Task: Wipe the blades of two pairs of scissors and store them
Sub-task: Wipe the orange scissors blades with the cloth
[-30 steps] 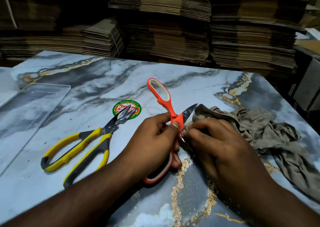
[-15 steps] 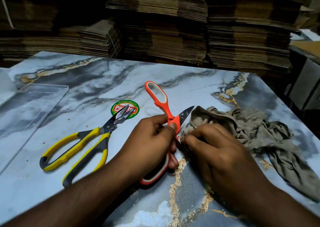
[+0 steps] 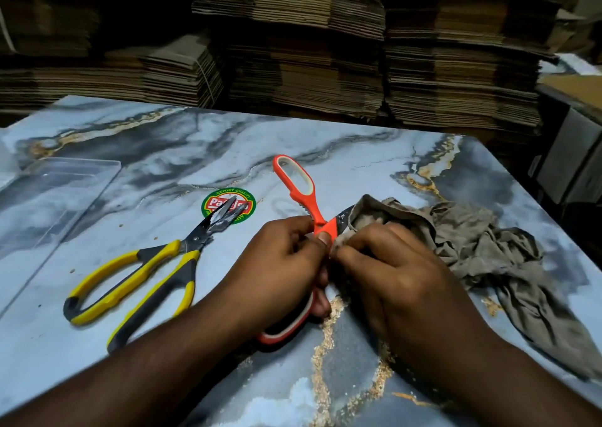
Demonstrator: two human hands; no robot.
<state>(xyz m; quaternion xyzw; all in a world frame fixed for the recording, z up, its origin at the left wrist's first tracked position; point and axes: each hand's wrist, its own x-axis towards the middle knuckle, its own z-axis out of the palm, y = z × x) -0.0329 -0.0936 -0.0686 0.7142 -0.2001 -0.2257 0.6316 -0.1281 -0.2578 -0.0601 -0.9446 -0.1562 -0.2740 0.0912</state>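
Note:
My left hand (image 3: 280,263) grips the orange scissors (image 3: 298,188) at the pivot, handles spread wide, one pointing away and one under my palm. My right hand (image 3: 391,270) pinches a fold of the grey-brown cloth (image 3: 472,240) against the scissors' blade, which is mostly covered by the cloth; only a short dark stretch shows beside the pivot. The yellow-and-black scissors (image 3: 143,273) lie on the marble-patterned table (image 3: 163,165) to the left, blades slightly apart and resting on a round green-and-red sticker (image 3: 215,198).
A clear plastic tray (image 3: 49,205) sits at the table's left edge. Stacks of flattened cardboard (image 3: 325,51) rise behind the far edge. The cloth trails toward the right edge. Grey boxes (image 3: 573,152) stand off the table at right.
The cloth has slid further over the orange scissors' blade, hiding the tip that showed before. My right hand moved slightly up along the blade. The yellow scissors have not moved.

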